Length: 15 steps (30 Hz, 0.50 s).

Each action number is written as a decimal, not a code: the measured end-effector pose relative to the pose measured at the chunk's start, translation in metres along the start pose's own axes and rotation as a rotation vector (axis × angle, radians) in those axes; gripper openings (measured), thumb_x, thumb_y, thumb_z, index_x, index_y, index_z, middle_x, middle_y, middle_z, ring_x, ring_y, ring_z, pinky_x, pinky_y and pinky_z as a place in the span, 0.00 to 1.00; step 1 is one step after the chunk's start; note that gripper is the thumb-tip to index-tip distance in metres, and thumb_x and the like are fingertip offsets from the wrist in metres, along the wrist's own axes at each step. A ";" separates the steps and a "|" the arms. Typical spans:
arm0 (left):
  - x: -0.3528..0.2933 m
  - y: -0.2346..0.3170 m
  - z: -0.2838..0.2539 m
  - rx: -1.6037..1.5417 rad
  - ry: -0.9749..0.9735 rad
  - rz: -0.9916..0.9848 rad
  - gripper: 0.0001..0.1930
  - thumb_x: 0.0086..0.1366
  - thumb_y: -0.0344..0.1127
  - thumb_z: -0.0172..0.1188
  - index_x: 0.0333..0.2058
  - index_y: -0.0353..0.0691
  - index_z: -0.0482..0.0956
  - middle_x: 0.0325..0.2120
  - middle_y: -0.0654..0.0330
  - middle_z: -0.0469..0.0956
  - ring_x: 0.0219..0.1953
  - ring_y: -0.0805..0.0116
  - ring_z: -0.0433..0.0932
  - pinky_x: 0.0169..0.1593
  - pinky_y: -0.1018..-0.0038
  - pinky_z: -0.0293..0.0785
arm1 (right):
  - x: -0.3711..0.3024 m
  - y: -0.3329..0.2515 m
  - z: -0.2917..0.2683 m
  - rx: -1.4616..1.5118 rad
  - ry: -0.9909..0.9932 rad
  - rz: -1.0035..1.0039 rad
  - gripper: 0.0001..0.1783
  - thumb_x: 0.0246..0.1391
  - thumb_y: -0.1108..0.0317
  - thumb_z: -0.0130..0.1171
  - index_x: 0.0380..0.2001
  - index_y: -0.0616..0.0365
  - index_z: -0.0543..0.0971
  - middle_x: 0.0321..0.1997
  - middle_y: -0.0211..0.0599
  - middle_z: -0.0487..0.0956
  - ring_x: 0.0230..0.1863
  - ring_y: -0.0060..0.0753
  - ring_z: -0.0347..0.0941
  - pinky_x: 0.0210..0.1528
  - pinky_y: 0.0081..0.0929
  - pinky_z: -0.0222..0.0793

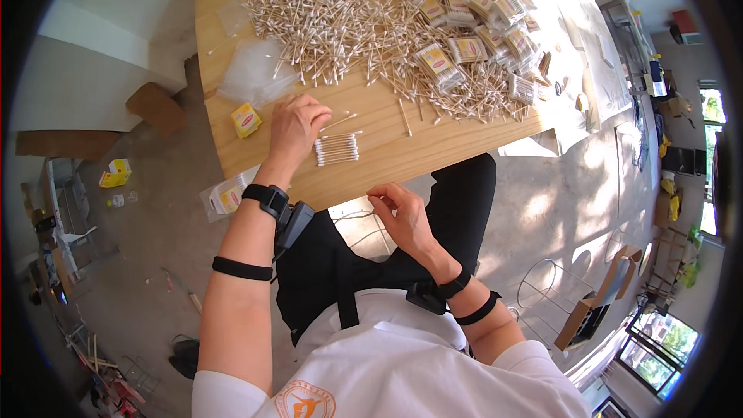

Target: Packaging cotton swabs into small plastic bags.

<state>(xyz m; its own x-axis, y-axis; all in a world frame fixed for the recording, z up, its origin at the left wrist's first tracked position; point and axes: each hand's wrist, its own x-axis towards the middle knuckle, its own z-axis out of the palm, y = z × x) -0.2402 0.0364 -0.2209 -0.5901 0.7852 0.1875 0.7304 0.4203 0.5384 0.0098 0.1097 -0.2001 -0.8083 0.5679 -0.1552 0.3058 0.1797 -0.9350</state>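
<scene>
My left hand [292,130] is over the near left part of the wooden table, its fingertips pinched at the end of a cotton swab [340,121]. Just in front of those fingers lies a neat row of cotton swabs [337,150], side by side. A small stack of yellow cards [246,120] is left of this hand, and clear plastic bags [259,71] lie beyond it. At the table's near edge, above my lap, my right hand [404,215] has its fingers curled and thumb drawn in; whatever they may hold cannot be made out.
A large heap of loose cotton swabs [333,15] covers the far part of the table [449,139]. Filled swab packs [437,66] are piled at the far right. A bag with a yellow card [226,198] overhangs the left edge. A yellow box [115,173] stands on the floor.
</scene>
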 end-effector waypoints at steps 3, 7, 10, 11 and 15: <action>-0.005 -0.005 0.015 -0.172 -0.107 0.025 0.08 0.58 0.35 0.68 0.36 0.39 0.86 0.33 0.59 0.80 0.42 0.57 0.76 0.52 0.61 0.69 | 0.015 0.007 -0.001 -0.086 0.036 -0.071 0.05 0.58 0.77 0.60 0.38 0.65 0.79 0.34 0.46 0.81 0.30 0.41 0.79 0.32 0.29 0.73; -0.031 0.005 -0.003 -0.129 -0.098 0.037 0.26 0.55 0.37 0.70 0.53 0.38 0.77 0.48 0.56 0.75 0.52 0.53 0.71 0.60 0.60 0.64 | 0.076 0.015 -0.005 -0.221 0.253 -0.331 0.05 0.57 0.79 0.60 0.37 0.62 0.80 0.37 0.42 0.81 0.34 0.40 0.78 0.34 0.29 0.72; -0.053 0.007 -0.007 -0.073 -0.083 -0.012 0.34 0.56 0.39 0.70 0.61 0.38 0.70 0.56 0.52 0.71 0.58 0.50 0.66 0.64 0.58 0.60 | 0.112 0.014 0.005 -0.137 0.196 -0.323 0.04 0.55 0.77 0.59 0.35 0.61 0.79 0.39 0.42 0.78 0.42 0.52 0.75 0.43 0.41 0.72; -0.059 0.006 -0.008 -0.069 -0.076 -0.042 0.36 0.57 0.39 0.69 0.63 0.38 0.67 0.58 0.50 0.69 0.60 0.48 0.64 0.66 0.57 0.58 | 0.118 0.012 0.006 -0.134 0.191 -0.320 0.04 0.55 0.77 0.59 0.35 0.61 0.79 0.39 0.42 0.78 0.42 0.52 0.75 0.43 0.41 0.72; -0.077 0.003 0.000 -0.101 0.023 -0.118 0.34 0.59 0.39 0.67 0.62 0.38 0.67 0.58 0.49 0.68 0.61 0.47 0.64 0.66 0.56 0.58 | 0.129 0.010 0.014 -0.439 0.096 -0.508 0.04 0.50 0.73 0.63 0.29 0.58 0.79 0.36 0.38 0.76 0.40 0.47 0.73 0.42 0.39 0.71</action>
<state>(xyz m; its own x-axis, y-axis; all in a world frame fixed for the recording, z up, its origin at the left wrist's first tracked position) -0.1928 -0.0223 -0.2339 -0.6788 0.7216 0.1364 0.6178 0.4607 0.6372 -0.0981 0.1737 -0.2343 -0.8638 0.3913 0.3173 0.0918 0.7415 -0.6646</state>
